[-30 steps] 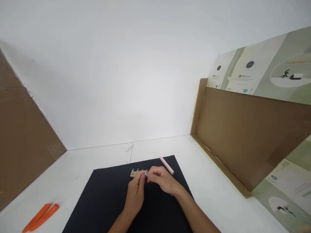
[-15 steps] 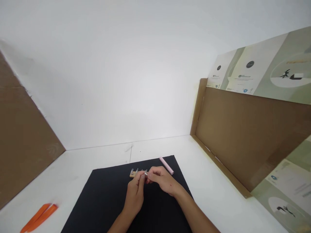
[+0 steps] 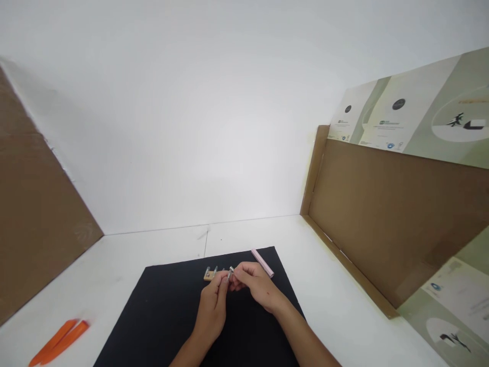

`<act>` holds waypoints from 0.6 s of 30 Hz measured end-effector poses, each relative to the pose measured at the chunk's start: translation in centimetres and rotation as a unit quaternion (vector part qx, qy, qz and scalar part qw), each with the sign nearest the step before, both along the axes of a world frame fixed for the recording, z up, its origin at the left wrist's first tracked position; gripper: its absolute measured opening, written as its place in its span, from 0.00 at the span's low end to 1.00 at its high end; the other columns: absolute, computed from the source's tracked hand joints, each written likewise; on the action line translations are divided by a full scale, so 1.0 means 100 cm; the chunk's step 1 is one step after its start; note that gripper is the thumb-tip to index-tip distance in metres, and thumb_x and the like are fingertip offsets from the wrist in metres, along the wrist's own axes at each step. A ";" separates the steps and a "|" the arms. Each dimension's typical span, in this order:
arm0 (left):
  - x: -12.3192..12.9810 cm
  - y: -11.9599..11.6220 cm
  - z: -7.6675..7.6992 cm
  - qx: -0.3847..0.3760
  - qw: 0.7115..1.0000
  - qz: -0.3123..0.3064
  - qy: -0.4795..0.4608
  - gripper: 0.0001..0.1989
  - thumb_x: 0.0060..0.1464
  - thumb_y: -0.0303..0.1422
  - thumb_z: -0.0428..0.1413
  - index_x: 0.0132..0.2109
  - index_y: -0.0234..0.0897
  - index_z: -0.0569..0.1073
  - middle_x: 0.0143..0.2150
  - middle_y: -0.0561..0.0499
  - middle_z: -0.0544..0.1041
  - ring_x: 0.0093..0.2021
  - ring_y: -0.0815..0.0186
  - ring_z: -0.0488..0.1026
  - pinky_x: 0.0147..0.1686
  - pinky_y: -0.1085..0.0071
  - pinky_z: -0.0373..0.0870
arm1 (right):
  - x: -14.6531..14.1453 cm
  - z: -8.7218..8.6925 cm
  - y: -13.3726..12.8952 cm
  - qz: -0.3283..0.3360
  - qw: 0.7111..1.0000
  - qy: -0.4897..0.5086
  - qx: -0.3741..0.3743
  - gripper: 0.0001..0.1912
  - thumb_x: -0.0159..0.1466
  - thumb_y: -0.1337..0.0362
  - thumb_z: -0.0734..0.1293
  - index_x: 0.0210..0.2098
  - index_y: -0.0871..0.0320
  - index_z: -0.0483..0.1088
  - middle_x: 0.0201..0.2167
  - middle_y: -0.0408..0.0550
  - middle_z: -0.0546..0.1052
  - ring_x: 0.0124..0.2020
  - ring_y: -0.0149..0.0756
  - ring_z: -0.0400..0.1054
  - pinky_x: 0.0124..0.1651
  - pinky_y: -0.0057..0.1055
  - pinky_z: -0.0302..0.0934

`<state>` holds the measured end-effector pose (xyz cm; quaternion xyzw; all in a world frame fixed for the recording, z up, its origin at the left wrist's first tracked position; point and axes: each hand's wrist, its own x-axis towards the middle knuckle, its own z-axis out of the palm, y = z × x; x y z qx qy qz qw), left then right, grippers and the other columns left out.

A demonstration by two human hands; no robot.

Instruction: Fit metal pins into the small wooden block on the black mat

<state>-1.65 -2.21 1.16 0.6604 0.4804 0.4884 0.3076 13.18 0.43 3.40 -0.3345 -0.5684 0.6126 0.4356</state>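
White tabletop meets a plain white wall, with brown cardboard panels standing at the left and right edges of the frame. Pale green printed posters line the upper right, their small lettering unreadable. A matte black mat fills the lower centre, and on it lies a tan strip set with short metal posts. A smooth pale pink stick lies just beyond the right hand. That hand and the left hand are together, pinching a small metal cylinder at the strip's right end. Two orange plastic pry tools lie side by side on the white surface at lower left.
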 end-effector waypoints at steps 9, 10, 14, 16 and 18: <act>0.000 0.000 0.000 0.007 1.000 0.011 -0.002 0.19 0.64 0.43 0.44 0.38 0.39 0.74 0.29 0.52 0.74 0.30 0.64 0.70 0.32 0.71 0.67 | 0.007 0.004 -0.002 0.044 0.998 -0.041 0.034 0.15 0.62 0.55 0.67 0.26 0.59 0.72 0.28 0.44 0.73 0.34 0.34 0.67 0.44 0.33 0.60; -0.001 0.000 0.000 0.007 1.000 0.012 -0.002 0.19 0.64 0.43 0.44 0.38 0.39 0.74 0.30 0.52 0.75 0.31 0.64 0.71 0.32 0.71 0.67 | 0.008 0.005 -0.002 0.045 0.997 -0.052 0.041 0.15 0.62 0.55 0.67 0.26 0.59 0.72 0.30 0.44 0.73 0.35 0.34 0.67 0.44 0.33 0.60; -0.002 0.000 -0.002 0.008 1.000 0.013 -0.004 0.18 0.64 0.43 0.45 0.39 0.39 0.75 0.33 0.51 0.77 0.32 0.63 0.72 0.33 0.71 0.67 | 0.010 0.006 -0.003 0.052 0.993 -0.075 0.069 0.15 0.62 0.55 0.67 0.26 0.59 0.74 0.34 0.45 0.71 0.36 0.34 0.65 0.45 0.32 0.58; -0.002 0.001 -0.003 0.008 1.000 0.014 -0.004 0.17 0.64 0.43 0.45 0.39 0.39 0.75 0.33 0.51 0.76 0.32 0.63 0.71 0.33 0.71 0.67 | 0.010 0.007 -0.003 0.050 0.993 -0.074 0.073 0.15 0.62 0.55 0.67 0.26 0.59 0.74 0.33 0.44 0.71 0.36 0.34 0.65 0.44 0.32 0.58; -0.002 0.001 -0.002 0.007 1.000 0.012 -0.004 0.17 0.64 0.42 0.45 0.39 0.39 0.75 0.31 0.52 0.76 0.31 0.63 0.71 0.33 0.71 0.66 | 0.008 0.006 -0.003 0.043 0.996 -0.060 0.058 0.15 0.62 0.56 0.67 0.26 0.59 0.73 0.31 0.44 0.72 0.35 0.34 0.66 0.44 0.32 0.58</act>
